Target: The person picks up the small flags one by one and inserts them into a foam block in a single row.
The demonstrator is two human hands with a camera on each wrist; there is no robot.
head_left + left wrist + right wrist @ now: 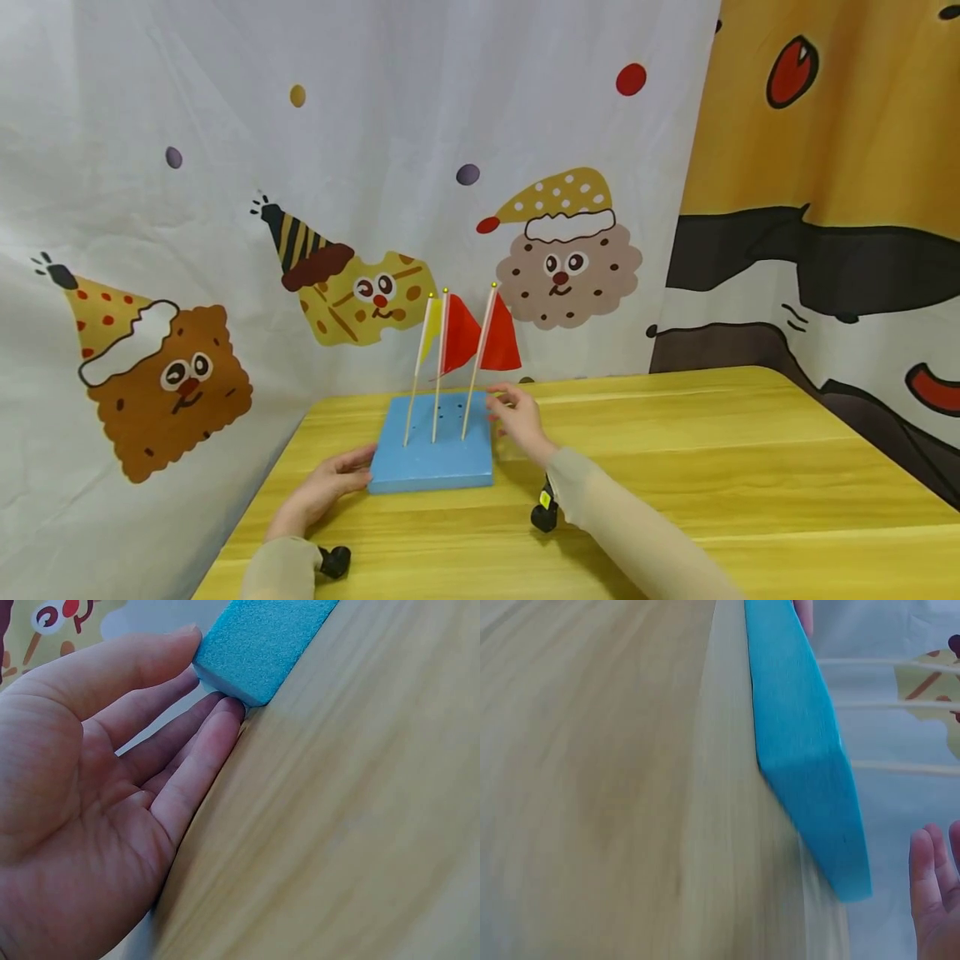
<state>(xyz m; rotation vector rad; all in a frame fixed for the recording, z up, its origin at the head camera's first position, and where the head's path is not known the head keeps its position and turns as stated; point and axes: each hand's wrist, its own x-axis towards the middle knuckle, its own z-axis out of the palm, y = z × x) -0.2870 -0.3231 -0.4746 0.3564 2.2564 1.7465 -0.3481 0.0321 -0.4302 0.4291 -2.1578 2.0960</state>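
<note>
A blue foam block lies flat on the table, with three thin sticks standing in it. The left stick carries a yellow flag; the middle one has a red flag, and another red flag hangs from the right stick. At the block's left side is my left hand, its extended fingers and thumb right at the corner in the left wrist view. My right hand is beside the block's far right edge, fingers loosely spread; the right wrist view shows the fingertips apart from the foam.
The wooden table extends to the right of the block. Several small dark holes mark the block's top behind the sticks. A white curtain with cartoon prints hangs behind the table's back edge.
</note>
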